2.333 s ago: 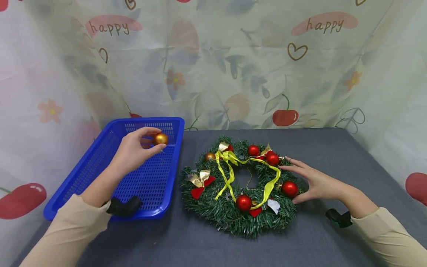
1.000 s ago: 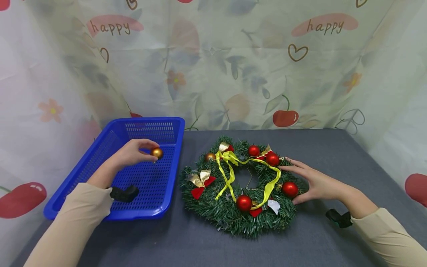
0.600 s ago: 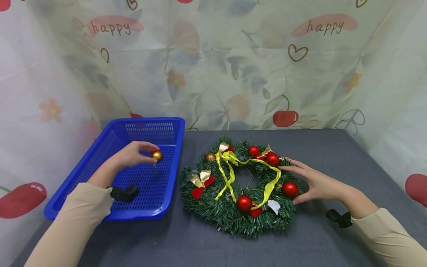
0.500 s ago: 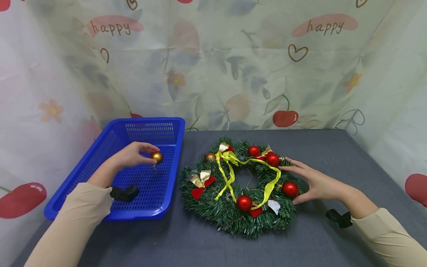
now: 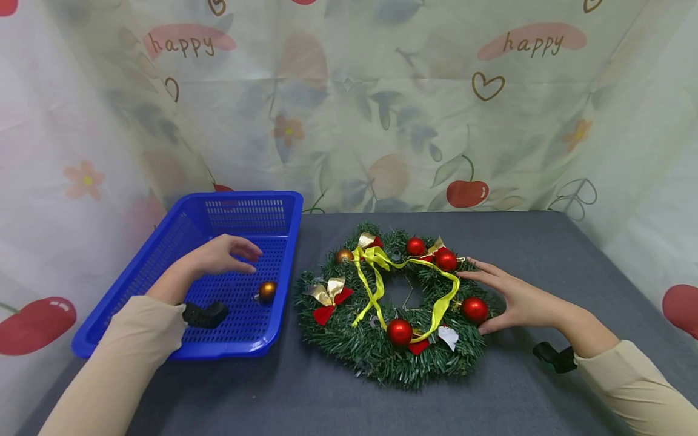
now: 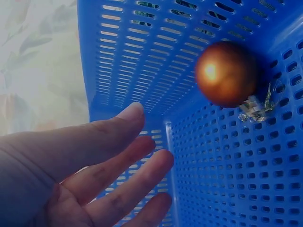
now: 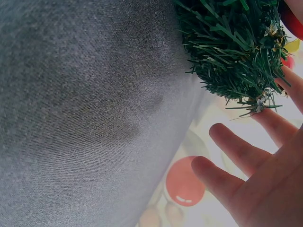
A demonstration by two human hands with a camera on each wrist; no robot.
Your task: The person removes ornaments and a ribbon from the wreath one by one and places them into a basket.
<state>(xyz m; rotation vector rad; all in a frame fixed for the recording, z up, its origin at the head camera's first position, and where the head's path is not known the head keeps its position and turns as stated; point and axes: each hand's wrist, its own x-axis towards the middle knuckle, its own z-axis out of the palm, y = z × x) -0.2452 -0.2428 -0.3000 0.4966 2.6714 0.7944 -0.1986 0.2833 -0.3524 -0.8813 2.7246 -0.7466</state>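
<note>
Both arms wear long, plain beige sleeves (image 5: 125,339) of soft cloth that end at the wrists. A small black device (image 5: 204,315) sits strapped under the left wrist, another (image 5: 553,356) under the right. Hands are bare.

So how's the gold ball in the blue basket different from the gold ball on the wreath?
The gold ball in the basket lies loose on the blue basket floor, near its right wall; the gold ball on the wreath sits nestled in the wreath needles at the upper left. The basket one looks darker, more coppery; the wreath one paler. Both are small, round and shiny, and neither hand touches them.
</note>
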